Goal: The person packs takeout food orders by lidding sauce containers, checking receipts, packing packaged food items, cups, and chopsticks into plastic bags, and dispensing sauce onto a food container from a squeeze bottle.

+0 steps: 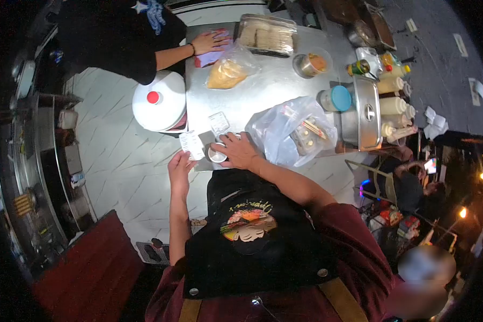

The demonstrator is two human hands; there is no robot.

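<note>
White round item [217, 156] under right hand [240, 152] (bag [272, 130] alongside, clear box [304, 143] inside)

Both hands at the bench [279, 80] edge

The left forearm [179, 214] points forward; the left hand [180, 163], just outside the near left corner, pinches with thumb and fingers. The right forearm [292, 181] slants inward; the right hand [241, 153] is palm down by the near edge, fingers spread and bent.

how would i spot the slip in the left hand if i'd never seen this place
Start at the steel table and go to its near left corner, beside the red-capped white container. There the left hand holds a white printed slip by its near end. A similar slip lies on the steel; only this one is held.
</note>
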